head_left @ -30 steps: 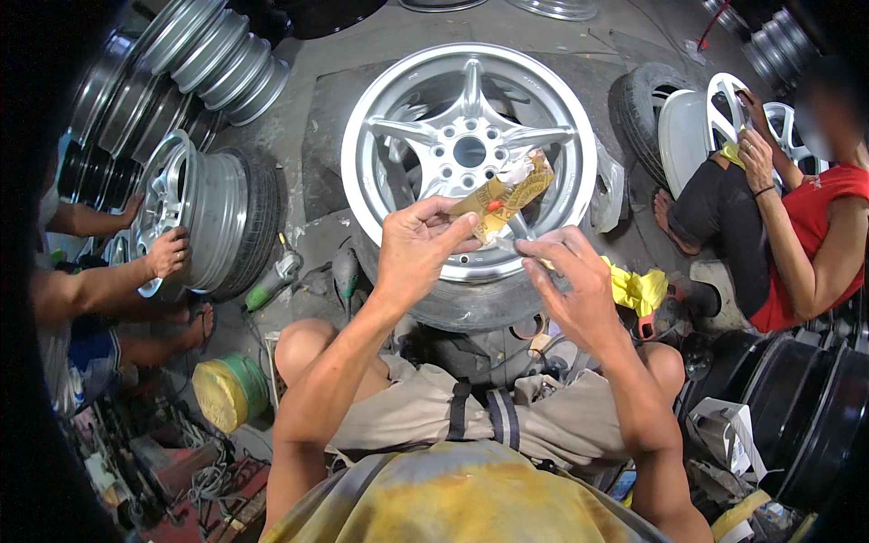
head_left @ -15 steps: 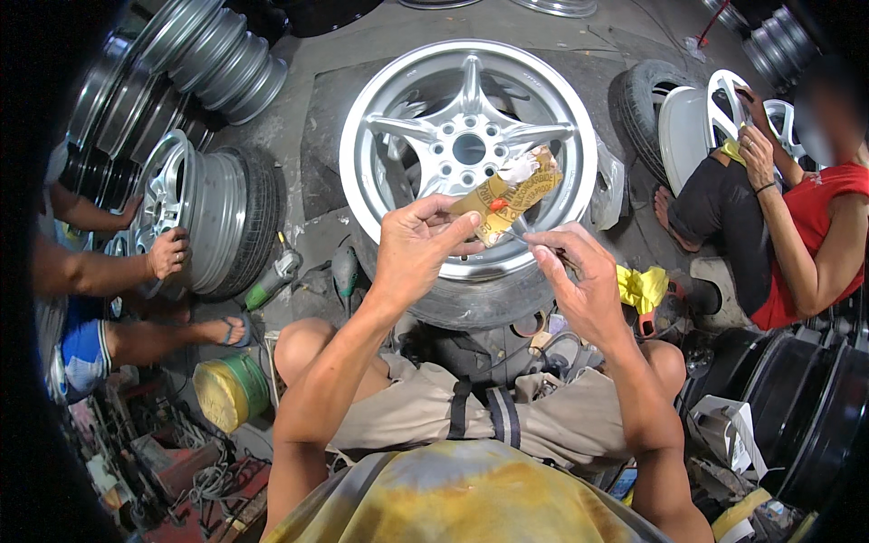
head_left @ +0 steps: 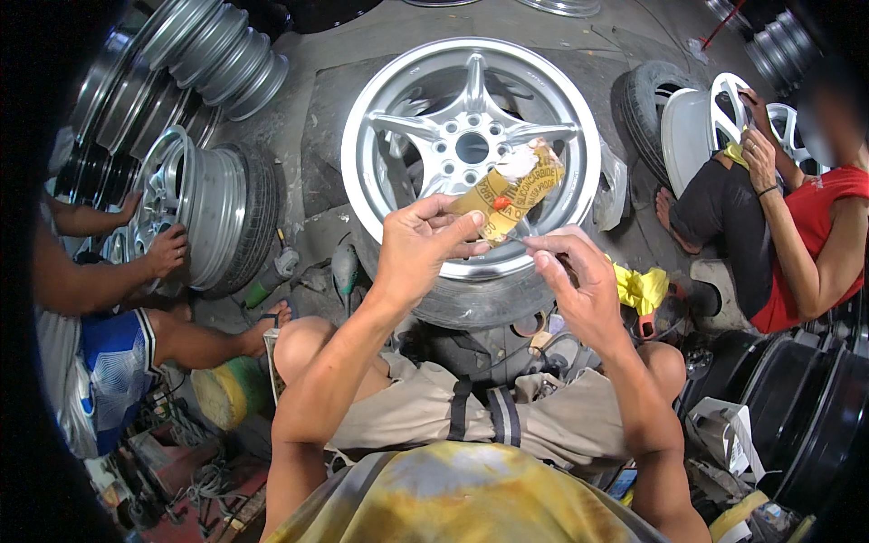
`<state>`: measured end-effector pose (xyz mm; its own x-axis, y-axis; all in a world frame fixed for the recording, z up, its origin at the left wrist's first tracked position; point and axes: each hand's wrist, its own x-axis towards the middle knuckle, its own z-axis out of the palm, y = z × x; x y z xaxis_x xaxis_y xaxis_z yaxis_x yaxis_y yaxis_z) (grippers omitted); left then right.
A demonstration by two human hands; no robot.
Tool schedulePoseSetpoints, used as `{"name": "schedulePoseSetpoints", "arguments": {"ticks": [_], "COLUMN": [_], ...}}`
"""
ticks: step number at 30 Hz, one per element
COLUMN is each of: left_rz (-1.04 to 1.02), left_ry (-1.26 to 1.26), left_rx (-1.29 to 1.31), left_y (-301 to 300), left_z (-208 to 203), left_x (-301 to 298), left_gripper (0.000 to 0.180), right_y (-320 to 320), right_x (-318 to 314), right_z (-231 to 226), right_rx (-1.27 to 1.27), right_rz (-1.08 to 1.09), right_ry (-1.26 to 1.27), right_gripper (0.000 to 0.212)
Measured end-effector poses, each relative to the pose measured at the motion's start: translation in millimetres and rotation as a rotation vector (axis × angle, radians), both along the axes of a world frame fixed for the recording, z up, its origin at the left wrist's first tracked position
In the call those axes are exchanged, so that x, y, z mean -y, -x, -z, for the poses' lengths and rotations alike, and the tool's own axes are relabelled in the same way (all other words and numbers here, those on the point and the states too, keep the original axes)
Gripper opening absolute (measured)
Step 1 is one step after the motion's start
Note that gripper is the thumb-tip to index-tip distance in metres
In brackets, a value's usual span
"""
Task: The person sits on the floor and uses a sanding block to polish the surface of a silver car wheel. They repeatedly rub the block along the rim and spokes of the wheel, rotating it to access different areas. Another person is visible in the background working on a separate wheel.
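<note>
My left hand pinches a piece of yellow-brown sandpaper, printed side up, between thumb and fingers. On the sheet lie a lump of white paste and a small red-orange dab. My right hand is closed on a thin spatula-like tool, its tip at the sheet's lower edge; most of the tool is hidden by my fingers. Beneath the sheet, a silver five-spoke alloy wheel lies face up on a tyre.
At left, a person steadies a silver wheel beside a tyre. At right, a person in red handles a white wheel. Near my knees are power tools, a yellow cloth and a yellow-green roll. Black rims stand at lower right.
The sandpaper has tilted slightly, and the tool tip has shifted a little along its lower edge. At left, the other person's leg has moved inward, partly covering the yellow-green roll.
</note>
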<state>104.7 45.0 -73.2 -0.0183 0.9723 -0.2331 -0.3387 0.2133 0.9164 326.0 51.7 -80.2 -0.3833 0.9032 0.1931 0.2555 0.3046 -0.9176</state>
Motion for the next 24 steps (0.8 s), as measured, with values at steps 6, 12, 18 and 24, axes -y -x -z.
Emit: {"name": "schedulePoseSetpoints", "arguments": {"ticks": [6,12,18,24], "left_rz": [-0.001,-0.025,-0.037,-0.055], "left_ry": [0.136,0.072,-0.054,-0.075], "left_rx": [0.166,0.086,-0.048,-0.096], "left_y": [5.1,4.4,0.3,-1.3], "left_z": [3.2,-0.2,-1.2,0.6], "left_x": [0.2,1.5,1.9,2.7], "left_gripper": [0.021,0.020,0.015,0.013], "right_y": [9.0,7.2,4.3,3.5], "right_x": [4.7,4.9,0.6,2.3], "right_z": [-8.4,-9.9,-9.9,-9.6], "right_rx": [0.104,0.127,0.123,0.101], "right_rz": [0.015,-0.015,0.029,-0.009], "right_ry": [-0.265,-0.295,-0.287,-0.233], "right_gripper": [0.028,0.029,0.026,0.025]}}
